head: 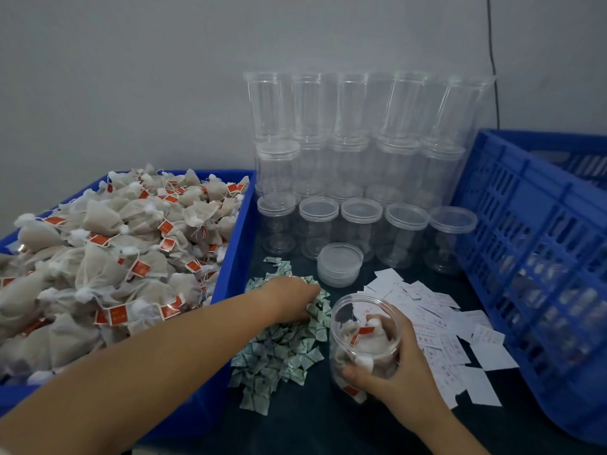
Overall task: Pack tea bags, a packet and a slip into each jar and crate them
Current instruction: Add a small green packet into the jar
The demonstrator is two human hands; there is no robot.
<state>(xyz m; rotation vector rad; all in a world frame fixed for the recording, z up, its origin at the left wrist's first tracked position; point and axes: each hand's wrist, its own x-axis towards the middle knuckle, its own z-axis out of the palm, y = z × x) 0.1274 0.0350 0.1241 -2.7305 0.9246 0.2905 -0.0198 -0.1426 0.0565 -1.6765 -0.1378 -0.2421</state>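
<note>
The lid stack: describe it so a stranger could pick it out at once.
Start at the rows of clear empty jars against the wall, between the two blue crates. Just in front of the nearest row sits the lid stack, beyond the green packets. It is low, flat and frosted, while its neighbours are tall, see-through jars.

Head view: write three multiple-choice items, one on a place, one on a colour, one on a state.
1. Where is the pile of green packets?
A. inside the crate
B. between the tea bag bin and the slips
C. on the lids

2. What colour are the tea bag tags?
A. red
B. yellow
C. black

3. What does the jar in the right hand hold?
A. nothing
B. only slips
C. tea bags

Key: B, the packets lie on the table between them; A, the tags show red; C, bags with tags fill the open jar.
</note>
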